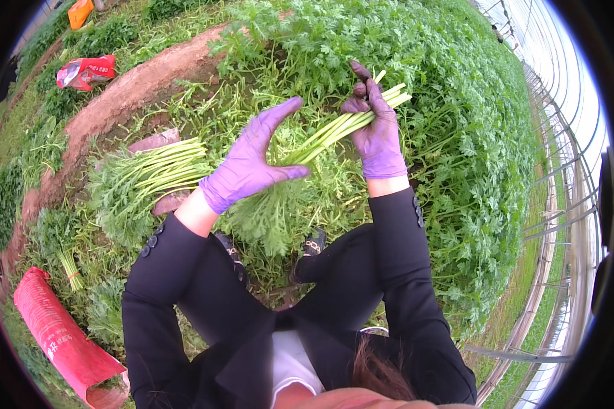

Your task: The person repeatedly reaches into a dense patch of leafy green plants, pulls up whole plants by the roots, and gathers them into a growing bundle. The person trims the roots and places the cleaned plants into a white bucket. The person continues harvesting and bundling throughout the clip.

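Observation:
Purple gloves cover both hands. In my right hand [376, 120], its fingertips stained dark, are several pale green stems of a leafy bunch [332, 135]; the cut ends point to the upper right and the feathery leaves hang down to the lower left. My left hand [258, 156] is spread, thumb and fingers apart, beside the leafy part of that bunch; whether it touches the leaves I cannot tell. To its left, a pile of cut stems with leaves [169, 163] lies across a flat reddish board [156, 140] on the ground.
Dense leafy plants [470, 153] stand at the right and top. A tied bunch [70, 266] lies at the left, above a long red printed bag [64, 337]. Beyond a bare soil ridge [133, 84] are a red bag [87, 71] and an orange container [80, 13]. Greenhouse framing [563, 204] curves along the right.

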Motion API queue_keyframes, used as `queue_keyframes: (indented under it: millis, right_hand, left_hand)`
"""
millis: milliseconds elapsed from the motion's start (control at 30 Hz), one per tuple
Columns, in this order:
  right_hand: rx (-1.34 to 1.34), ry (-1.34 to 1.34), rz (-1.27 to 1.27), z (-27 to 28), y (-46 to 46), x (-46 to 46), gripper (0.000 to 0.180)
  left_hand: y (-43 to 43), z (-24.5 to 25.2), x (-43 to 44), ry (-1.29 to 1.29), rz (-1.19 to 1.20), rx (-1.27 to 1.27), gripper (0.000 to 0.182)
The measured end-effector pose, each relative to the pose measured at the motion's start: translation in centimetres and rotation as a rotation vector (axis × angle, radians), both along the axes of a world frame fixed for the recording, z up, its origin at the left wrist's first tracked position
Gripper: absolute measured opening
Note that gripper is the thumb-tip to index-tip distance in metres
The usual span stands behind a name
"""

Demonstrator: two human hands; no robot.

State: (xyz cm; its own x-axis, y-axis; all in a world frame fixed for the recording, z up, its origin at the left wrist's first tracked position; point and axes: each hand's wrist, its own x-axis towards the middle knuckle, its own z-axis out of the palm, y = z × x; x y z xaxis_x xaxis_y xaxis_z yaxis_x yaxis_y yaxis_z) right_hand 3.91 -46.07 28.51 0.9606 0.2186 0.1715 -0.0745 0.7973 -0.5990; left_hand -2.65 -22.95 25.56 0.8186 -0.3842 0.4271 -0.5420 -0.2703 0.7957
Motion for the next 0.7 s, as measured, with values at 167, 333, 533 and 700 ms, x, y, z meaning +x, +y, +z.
queue_keyframes:
  millis: [167, 333, 533, 700]
  right_hand:
    - [-0.049, -0.044, 0.010, -0.3, 1.1, 0.1, 0.034]
    - [-0.083, -0.054, -0.020, 0.2, 0.1, 0.2, 0.033]
    - [-0.341, -0.140, -0.553, 0.9, -1.3, 0.4, 0.024]
    - [-0.325, -0.245, -0.625, 0.7, 3.8, -1.4, 0.024]
  left_hand:
    - [-1.6, 0.8, -0.1, -0.178, 0.069, 0.156, 0.042]
    - [-0.9, 0.8, 0.0, 0.327, -0.076, -0.071, 0.017]
    - [0.9, 0.6, 0.0, 0.639, -0.453, 0.554, 0.036]
    - [-4.3, -0.4, 0.3, 1.191, -0.506, -0.563, 0.083]
